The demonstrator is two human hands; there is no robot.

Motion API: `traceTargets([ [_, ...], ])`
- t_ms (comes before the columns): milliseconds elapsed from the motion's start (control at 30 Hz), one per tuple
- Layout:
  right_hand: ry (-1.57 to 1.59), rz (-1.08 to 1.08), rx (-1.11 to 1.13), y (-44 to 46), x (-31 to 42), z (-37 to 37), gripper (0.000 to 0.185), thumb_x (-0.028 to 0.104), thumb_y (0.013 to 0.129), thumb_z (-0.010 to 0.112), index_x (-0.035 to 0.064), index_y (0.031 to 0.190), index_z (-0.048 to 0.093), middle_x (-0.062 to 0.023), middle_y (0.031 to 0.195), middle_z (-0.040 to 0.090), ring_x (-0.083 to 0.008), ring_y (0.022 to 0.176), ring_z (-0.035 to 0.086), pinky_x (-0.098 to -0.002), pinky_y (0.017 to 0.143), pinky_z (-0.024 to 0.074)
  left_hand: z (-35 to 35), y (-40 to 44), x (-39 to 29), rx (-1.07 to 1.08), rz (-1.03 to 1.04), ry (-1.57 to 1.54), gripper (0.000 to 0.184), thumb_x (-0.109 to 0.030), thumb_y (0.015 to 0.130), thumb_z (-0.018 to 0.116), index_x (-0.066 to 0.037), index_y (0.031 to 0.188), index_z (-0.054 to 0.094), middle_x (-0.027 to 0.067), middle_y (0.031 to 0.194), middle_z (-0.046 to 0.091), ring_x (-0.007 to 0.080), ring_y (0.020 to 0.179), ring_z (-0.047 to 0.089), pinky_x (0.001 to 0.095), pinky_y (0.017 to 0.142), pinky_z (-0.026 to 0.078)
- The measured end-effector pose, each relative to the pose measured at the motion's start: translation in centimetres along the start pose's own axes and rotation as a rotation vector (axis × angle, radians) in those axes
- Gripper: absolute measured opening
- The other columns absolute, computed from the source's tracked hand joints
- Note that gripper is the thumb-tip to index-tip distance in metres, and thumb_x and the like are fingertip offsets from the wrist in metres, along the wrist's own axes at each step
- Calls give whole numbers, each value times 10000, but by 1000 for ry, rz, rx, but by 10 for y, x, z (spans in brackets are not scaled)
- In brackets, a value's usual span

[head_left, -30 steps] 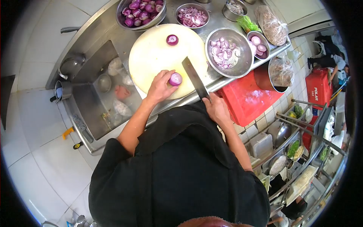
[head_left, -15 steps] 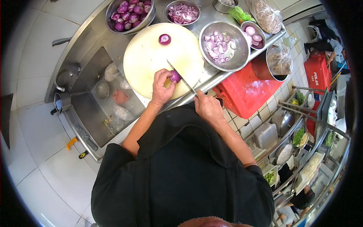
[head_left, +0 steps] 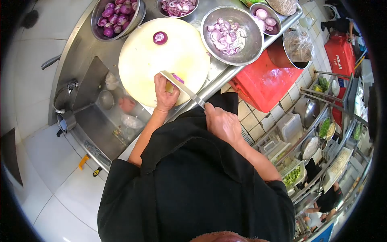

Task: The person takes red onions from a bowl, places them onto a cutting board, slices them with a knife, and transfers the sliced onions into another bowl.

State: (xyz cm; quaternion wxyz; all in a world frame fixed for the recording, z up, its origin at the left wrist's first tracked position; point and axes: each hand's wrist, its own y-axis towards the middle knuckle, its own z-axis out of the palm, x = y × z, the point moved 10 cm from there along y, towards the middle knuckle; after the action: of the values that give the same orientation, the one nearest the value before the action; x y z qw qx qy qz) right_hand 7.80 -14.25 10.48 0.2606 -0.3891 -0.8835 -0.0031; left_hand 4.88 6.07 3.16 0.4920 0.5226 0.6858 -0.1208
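Observation:
A round cream cutting board (head_left: 141,52) carries one half onion (head_left: 160,38) near its far edge, cut face up. My left hand (head_left: 166,93) grips a purple onion piece (head_left: 177,77) near the board's front edge, partly hidden behind the blade. In my right hand (head_left: 222,123) is the handle of a wide knife (head_left: 182,88), whose blade slants up and left over the onion piece. Right of the board, a steel bowl (head_left: 253,46) contains sliced onion (head_left: 225,37). Whole peeled onions (head_left: 117,17) fill a bowl at the upper left.
The steel sink (head_left: 90,121), with a small bowl and bags inside, lies left of the board. More onion slices (head_left: 177,6) are in a bowl behind it. On the right are a red container (head_left: 262,84), a steel pot (head_left: 278,52) and shelves (head_left: 310,149). People are farther off.
The knife has moved left from beside the onion piece to over it, and its blade has tilted. My left fingers have drawn in behind the blade. The whole view has shifted slightly.

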Motion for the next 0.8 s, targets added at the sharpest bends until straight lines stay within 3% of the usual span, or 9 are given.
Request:
traceTargets([
  [467, 13, -9, 40, -1, 6, -11, 93, 111, 934, 573, 63, 1011, 552, -153, 650, 608, -344, 569, 672, -469, 502, 533, 0, -2, 5, 9, -67, -29, 370, -15, 729, 669, -25, 1098, 653, 168, 1113, 542, 347, 1056, 501, 421, 930, 445],
  [800, 7, -1, 148, 2, 0, 5, 75, 87, 922, 557, 48, 984, 541, -162, 652, 627, -355, 590, 685, -475, 513, 538, 1, -3, 7, 5, -99, -47, 383, -15, 710, 667, -38, 1092, 667, 167, 1127, 549, 330, 1034, 518, 414, 900, 461],
])
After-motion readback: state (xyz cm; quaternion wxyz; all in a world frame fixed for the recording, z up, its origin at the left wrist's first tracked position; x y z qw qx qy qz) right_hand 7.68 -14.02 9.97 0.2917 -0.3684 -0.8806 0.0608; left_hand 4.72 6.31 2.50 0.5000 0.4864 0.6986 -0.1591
